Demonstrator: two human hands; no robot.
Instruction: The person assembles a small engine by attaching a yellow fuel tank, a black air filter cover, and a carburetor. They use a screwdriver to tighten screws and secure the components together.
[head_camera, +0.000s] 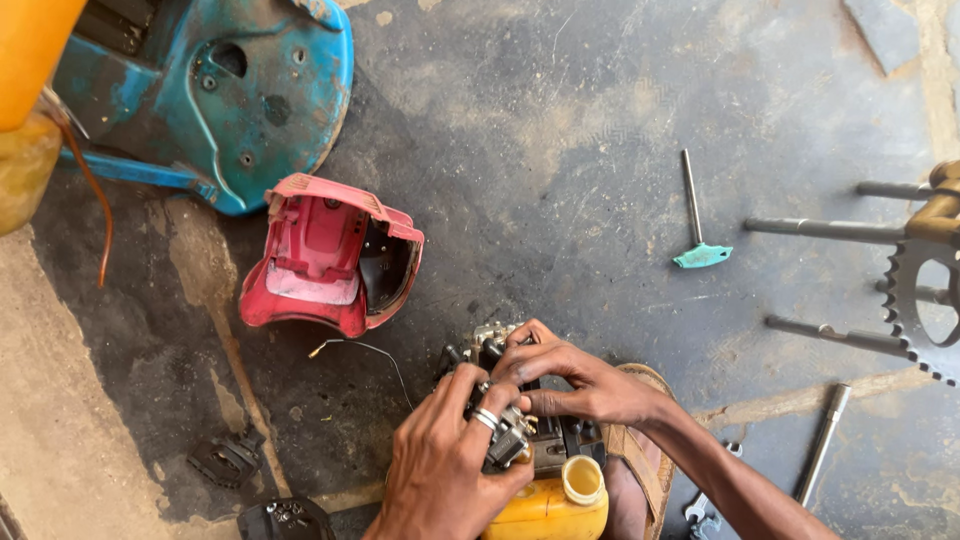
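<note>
Over the yellow tank (545, 510), left hand (440, 470) and right hand (575, 385) clasp the engine (490, 345)

Plainly a rough repair workshop, floor-level and oily. Dark stained concrete floor (560, 130) as workbench, everything laid out around a small engine (505, 400) with a yellow tank (550, 505). Up and left of the engine: a red plastic engine cover (320, 255), and beyond it a battered blue metal housing (215, 90). Up and right: a green-handled T-wrench (697, 225). Far right: a sprocket on steel rods (915, 290). Just right, low down: spanners (705, 510).
</note>
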